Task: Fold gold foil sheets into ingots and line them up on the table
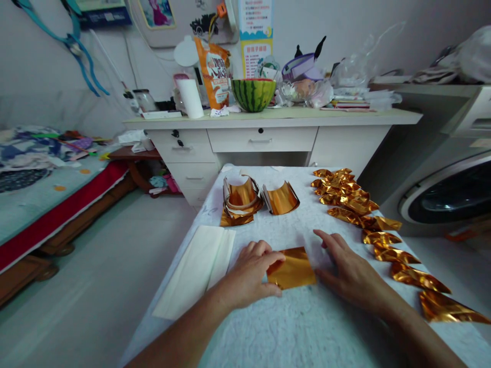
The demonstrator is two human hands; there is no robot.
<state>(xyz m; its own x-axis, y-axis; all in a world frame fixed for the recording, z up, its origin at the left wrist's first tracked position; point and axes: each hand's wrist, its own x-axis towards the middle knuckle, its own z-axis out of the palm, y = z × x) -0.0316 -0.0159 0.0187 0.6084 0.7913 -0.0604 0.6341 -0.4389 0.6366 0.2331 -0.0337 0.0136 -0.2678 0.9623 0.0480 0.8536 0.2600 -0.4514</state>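
Gold foil sheet (293,271) is lying flat on the worktop (276,332), right between the two hands. Left hand (253,271) comes up from the bottom left corner, palm down, fingers bent a bit, with the index finger reaching over the sheet's left side and the thumb by its lower left corner. That grip is spread, thumb and index well apart, not pinching. Right hand (347,268) comes in from the lower right, palm turned inward, index finger pointing forward and thumb just beside the sheet's right edge. Its grip is apart too; can't tell if the thumb actually touches.

Worktop has a pale patterned cloth on it. White paper (192,271) sits along the left side, a curled foil stack (242,197) and a smaller curled foil piece (284,198) are at the far end, and twisted foil pieces (420,278) run down the right side.

Past that there's a back worktop (326,116) with white drawers, holding half a watermelon (253,95), an orange pouch (215,74) and a white roll (191,98). Bed (84,179) on the left, washing machine (452,158) on the right, pale shiny floor (123,250).
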